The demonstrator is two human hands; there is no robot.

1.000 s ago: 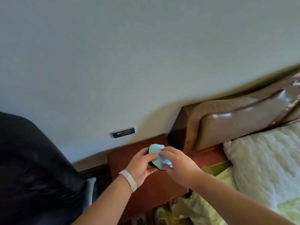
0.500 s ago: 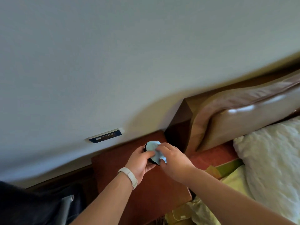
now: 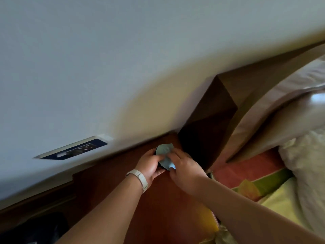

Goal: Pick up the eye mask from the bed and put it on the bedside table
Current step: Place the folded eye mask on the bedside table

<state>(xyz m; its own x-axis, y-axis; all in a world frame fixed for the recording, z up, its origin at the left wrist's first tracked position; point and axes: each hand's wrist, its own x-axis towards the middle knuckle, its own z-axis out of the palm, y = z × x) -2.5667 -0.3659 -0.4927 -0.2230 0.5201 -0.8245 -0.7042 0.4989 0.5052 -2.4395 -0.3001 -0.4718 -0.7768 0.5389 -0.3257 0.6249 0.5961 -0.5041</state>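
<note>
Both hands' fingers (image 3: 175,154) pinch bunched mask (image 3: 164,152) above counter (image 3: 109,176); uneven release may drop it near headboard (image 3: 211,110).

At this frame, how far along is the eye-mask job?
Done: the eye mask is off the bed and over the bedside table. In hand: left hand and right hand both grip it near the table's back. Left: letting go; whether it already rests on the wood is unclear.

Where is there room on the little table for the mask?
The bedside table is bare between the wall and the left hand, and nearer, beneath the arms. It is crowded at the back corner by the headboard, where both hands hold the eye mask.
</note>
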